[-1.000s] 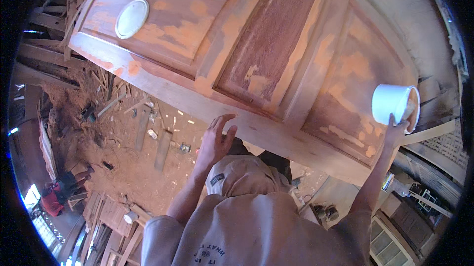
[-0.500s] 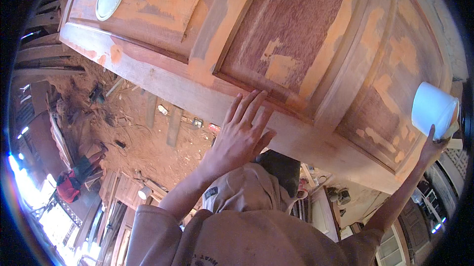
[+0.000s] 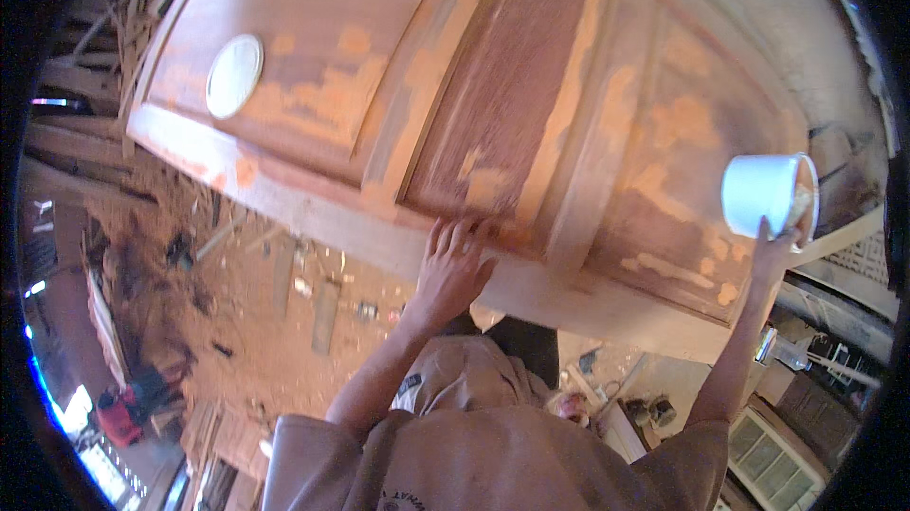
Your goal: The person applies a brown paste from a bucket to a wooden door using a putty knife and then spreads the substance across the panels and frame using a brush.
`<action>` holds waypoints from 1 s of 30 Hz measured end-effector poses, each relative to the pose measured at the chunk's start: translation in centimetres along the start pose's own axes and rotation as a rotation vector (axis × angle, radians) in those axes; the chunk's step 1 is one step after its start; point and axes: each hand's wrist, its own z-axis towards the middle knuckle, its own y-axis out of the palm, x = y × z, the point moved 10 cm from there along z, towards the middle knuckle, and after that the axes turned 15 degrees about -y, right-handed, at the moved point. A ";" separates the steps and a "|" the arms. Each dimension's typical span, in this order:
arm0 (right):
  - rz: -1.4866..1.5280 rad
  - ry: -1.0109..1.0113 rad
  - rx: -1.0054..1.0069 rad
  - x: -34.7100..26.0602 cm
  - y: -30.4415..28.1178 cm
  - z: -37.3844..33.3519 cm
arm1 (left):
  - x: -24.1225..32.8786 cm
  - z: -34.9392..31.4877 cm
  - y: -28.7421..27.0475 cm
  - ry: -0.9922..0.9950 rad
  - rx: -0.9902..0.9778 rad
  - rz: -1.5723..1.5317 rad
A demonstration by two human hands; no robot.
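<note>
A large panelled wooden door (image 3: pixel 517 56), reddish brown with smeared orange filler patches, lies in front of me. My left hand (image 3: pixel 453 269) rests over its near edge, fingers stretched out and holding nothing. At the door's right end, my right hand (image 3: pixel 779 244) grips a white plastic tub (image 3: pixel 758 194). The tub is tipped on its side with its mouth to the right. Something orange-brown shows inside the mouth, but blur hides what it is. A round white lid (image 3: pixel 234 77) lies on the door's left panel, away from both hands.
Wood scraps and debris litter the brown dirt floor (image 3: pixel 275 321) below the door. Long boards (image 3: pixel 76 151) are piled at the left. Another person in red (image 3: pixel 120 416) is low at the far left. A framed glass-paned piece (image 3: pixel 773 459) stands at lower right.
The view has shifted, so the door sits lower and further left at its right end. The tub has swung left and its mouth shows more. My left hand stays on the door's edge.
</note>
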 end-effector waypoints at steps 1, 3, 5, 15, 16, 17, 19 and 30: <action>-0.044 0.068 -0.072 -3.5 -1.6 0.2 | -0.7 -0.3 -0.2 -0.034 0.011 0.012; 0.008 0.103 0.026 -2.5 -2.1 0.0 | -0.1 -0.2 -0.4 0.012 0.065 0.021; 0.074 0.119 0.087 -2.7 -2.7 -0.1 | -0.1 0.0 0.2 0.023 0.094 0.041; 0.172 0.206 0.119 -2.7 -1.8 -0.6 | 0.3 0.3 -0.4 0.007 0.072 0.101; 0.167 0.214 0.122 -2.5 -2.3 -0.6 | -0.6 0.5 -0.5 -0.043 0.091 0.002; 0.168 0.217 0.119 -2.5 -2.5 -0.5 | -2.0 0.2 -0.8 -0.101 0.105 -0.094; 0.187 0.233 0.132 -3.0 -2.8 -0.3 | -6.3 0.2 -0.6 -0.184 0.114 -0.042; 0.144 0.462 0.026 -3.0 -1.6 -0.3 | -17.4 4.2 -10.7 -0.514 0.600 0.018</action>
